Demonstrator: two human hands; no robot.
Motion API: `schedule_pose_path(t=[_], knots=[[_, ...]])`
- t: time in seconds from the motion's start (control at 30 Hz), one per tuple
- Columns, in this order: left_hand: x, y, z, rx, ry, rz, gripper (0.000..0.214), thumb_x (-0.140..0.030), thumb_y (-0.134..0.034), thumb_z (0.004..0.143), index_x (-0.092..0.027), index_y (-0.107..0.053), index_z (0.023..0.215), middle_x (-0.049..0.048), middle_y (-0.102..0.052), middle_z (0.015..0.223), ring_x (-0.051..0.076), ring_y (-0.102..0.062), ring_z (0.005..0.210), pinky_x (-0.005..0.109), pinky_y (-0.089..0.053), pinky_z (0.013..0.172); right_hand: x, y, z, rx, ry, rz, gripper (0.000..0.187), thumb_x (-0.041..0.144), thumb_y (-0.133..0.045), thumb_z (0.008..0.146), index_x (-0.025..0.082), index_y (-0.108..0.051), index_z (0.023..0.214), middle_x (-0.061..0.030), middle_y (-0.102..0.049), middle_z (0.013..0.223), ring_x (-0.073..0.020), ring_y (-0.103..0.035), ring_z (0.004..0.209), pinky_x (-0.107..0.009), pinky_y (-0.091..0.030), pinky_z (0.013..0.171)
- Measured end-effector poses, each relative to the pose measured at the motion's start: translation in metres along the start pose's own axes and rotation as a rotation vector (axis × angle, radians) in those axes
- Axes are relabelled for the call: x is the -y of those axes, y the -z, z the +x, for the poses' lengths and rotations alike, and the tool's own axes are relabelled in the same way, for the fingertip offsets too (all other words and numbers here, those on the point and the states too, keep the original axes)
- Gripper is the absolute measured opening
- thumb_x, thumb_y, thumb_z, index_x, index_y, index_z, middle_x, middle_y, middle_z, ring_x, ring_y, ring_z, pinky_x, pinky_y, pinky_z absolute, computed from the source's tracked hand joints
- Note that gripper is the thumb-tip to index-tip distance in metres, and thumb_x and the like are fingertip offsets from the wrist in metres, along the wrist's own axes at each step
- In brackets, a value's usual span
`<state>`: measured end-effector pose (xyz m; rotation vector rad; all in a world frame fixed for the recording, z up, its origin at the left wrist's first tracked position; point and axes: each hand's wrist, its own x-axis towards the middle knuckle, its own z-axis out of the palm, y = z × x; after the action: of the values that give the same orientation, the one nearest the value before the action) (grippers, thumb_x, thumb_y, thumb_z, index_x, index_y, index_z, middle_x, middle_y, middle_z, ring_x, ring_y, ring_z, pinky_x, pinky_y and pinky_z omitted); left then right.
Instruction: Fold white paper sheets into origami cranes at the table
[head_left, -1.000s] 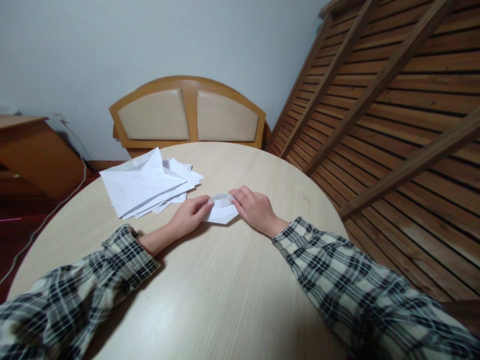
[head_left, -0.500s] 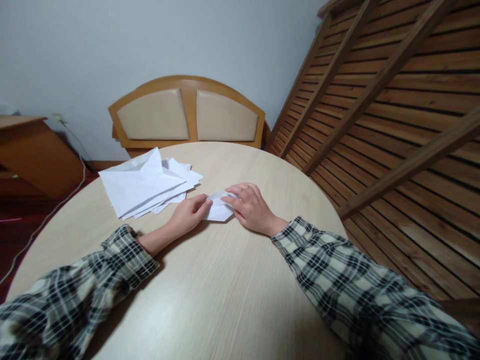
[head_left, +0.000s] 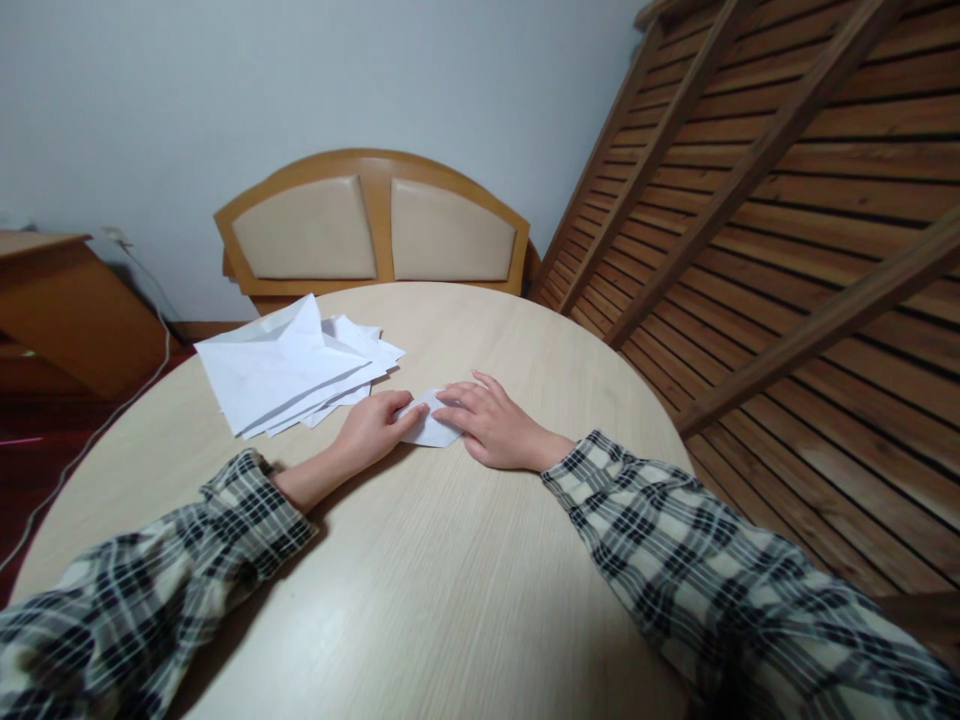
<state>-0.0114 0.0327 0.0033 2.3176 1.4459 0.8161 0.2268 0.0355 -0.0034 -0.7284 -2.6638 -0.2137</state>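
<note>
Paper point(head_left: 431, 432), white and folded small with slanted edges, lies to the right of the paper stack point(head_left: 274, 375) and nearer to the person. Left hand point(head_left: 371, 430) grasps its left end, thumb on top; right hand point(head_left: 501, 425) is loosely spread, its fingertips resting on the right part. One second ago, the right fingers were pinching the right end; now they reach further over it, and less paper shows. Bare table point(head_left: 420, 590) extends nearer than the stack and to its right, until the curved rim.
</note>
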Motion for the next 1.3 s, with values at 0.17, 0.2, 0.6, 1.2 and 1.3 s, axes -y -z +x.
schedule_pose_path(t=[0.17, 0.2, 0.6, 1.2, 1.3], knots=[[0.005, -0.002, 0.004, 0.025, -0.093, 0.071, 0.038, -0.041, -0.048, 0.094, -0.017, -0.057, 0.066, 0.0035, -0.056, 0.066, 0.019, -0.051, 0.068, 0.033, -0.039, 0.065, 0.0, 0.002, 0.0, 0.027, -0.012, 0.014, 0.049, 0.014, -0.058, 0.083, 0.017, -0.057, 0.133, -0.014, -0.051, 0.145, -0.0271, -0.043, 0.136, -0.055, -0.019, 0.122], [0.006, -0.002, 0.004, 0.026, -0.114, 0.082, 0.038, -0.041, -0.047, 0.094, -0.017, -0.057, 0.066, 0.0038, -0.056, 0.068, 0.02, -0.051, 0.071, 0.035, -0.04, 0.069, 0.0, 0.002, 0.0, 0.03, -0.013, 0.019, 0.049, 0.014, -0.058, 0.083, 0.017, -0.058, 0.132, -0.0141, -0.052, 0.144, -0.027, -0.043, 0.136, -0.054, -0.019, 0.122], [0.021, -0.014, 0.003, -0.093, -0.229, 0.164, 0.034, -0.029, -0.057, 0.094, -0.019, -0.059, 0.126, 0.0119, -0.062, 0.124, 0.028, -0.051, 0.117, 0.048, -0.042, 0.102, -0.002, -0.001, 0.001, 0.064, -0.034, 0.049, 0.046, 0.012, -0.057, 0.085, 0.02, -0.061, 0.13, -0.0125, -0.058, 0.136, -0.0257, -0.047, 0.132, -0.055, -0.024, 0.118], [0.003, -0.003, -0.002, 0.085, -0.413, 0.279, 0.022, -0.038, -0.059, 0.094, -0.017, -0.062, 0.091, 0.0086, -0.062, 0.091, 0.024, -0.053, 0.088, 0.036, -0.044, 0.075, 0.0, -0.002, 0.004, 0.074, -0.146, 0.167, 0.037, 0.016, -0.05, 0.095, 0.018, -0.061, 0.131, -0.012, -0.062, 0.134, -0.0237, -0.051, 0.127, -0.046, -0.037, 0.109], [0.005, -0.003, -0.001, 0.106, -0.369, 0.22, 0.025, -0.042, -0.059, 0.093, -0.017, -0.062, 0.092, 0.0085, -0.062, 0.092, 0.024, -0.053, 0.087, 0.036, -0.044, 0.074, -0.001, -0.002, 0.005, 0.077, -0.155, 0.196, 0.032, 0.017, -0.049, 0.096, 0.017, -0.062, 0.125, -0.0125, -0.064, 0.13, -0.0246, -0.053, 0.125, -0.046, -0.037, 0.108]])
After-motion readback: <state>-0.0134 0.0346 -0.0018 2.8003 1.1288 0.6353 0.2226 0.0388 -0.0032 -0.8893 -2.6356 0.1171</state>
